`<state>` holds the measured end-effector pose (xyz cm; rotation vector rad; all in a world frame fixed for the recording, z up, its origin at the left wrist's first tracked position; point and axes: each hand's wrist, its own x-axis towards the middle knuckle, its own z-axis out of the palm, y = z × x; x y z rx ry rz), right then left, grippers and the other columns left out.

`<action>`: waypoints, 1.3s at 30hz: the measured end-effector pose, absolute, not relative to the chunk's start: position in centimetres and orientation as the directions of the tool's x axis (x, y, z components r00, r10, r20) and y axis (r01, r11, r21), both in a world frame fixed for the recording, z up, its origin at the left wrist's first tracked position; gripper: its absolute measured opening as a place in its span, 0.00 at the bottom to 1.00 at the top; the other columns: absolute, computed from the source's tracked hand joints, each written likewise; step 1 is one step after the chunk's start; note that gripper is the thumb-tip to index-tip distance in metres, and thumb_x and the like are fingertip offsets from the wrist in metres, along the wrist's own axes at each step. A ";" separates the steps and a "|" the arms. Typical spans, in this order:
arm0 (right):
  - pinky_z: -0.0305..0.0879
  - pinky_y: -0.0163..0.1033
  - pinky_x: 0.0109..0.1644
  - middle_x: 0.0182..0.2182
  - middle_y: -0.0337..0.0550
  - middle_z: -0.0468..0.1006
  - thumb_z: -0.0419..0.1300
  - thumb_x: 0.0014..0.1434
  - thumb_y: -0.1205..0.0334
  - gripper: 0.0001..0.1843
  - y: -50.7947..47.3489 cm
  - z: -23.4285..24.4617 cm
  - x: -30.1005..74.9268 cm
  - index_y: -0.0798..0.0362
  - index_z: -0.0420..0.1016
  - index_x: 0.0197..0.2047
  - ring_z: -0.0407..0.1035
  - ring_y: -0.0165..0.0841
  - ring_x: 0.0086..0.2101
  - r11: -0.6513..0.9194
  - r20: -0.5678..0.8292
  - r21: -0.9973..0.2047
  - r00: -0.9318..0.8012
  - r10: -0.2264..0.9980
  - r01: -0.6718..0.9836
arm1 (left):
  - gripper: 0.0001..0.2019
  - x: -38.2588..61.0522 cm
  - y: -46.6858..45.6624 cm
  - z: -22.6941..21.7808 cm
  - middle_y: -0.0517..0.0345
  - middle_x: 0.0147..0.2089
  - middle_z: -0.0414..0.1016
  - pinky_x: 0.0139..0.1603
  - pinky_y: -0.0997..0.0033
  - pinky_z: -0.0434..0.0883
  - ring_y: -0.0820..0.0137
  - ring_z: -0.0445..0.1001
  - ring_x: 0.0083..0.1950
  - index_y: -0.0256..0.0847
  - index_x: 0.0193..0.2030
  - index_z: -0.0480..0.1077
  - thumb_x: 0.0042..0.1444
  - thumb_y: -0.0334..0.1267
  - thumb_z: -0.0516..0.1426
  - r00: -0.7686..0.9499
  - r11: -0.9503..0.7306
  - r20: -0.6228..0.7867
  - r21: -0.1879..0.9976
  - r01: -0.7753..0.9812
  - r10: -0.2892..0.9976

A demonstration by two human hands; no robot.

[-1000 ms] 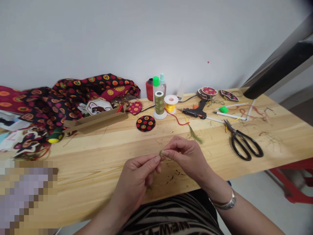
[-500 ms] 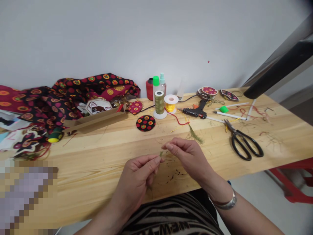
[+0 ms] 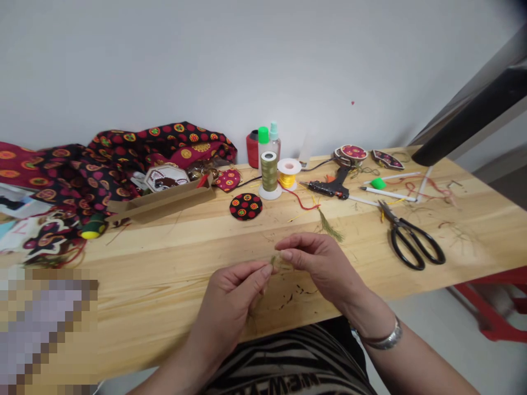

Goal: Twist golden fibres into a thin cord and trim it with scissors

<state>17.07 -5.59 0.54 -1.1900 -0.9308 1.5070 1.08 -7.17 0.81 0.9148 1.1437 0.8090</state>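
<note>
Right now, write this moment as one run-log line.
left hand: pinches green thread | right hand: pinches same thread | scissors: lying on table, right of hands

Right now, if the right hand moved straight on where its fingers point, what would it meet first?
The right hand points leftward at the small olive-green thread tuft pinched by both hands; right behind it comes the left hand. They seem level, though depth is uncertain.

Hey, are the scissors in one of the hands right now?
No, the black scissors lie on the wooden table, apart from the left hand and right hand, which pinch a green thread tuft.
</note>
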 end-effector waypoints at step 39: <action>0.62 0.35 0.31 0.22 0.37 0.72 0.64 0.49 0.67 0.03 -6.1 0.7 17.0 0.53 0.77 0.24 0.65 0.28 0.26 0.094 0.086 -0.988 -0.068 0.994 0.126 | 0.11 1.4 -7.3 1.0 0.64 0.18 0.63 0.18 0.76 0.46 0.81 0.50 0.18 0.36 0.21 0.73 0.49 0.40 0.61 0.225 0.453 -0.420 0.884 -0.119 0.879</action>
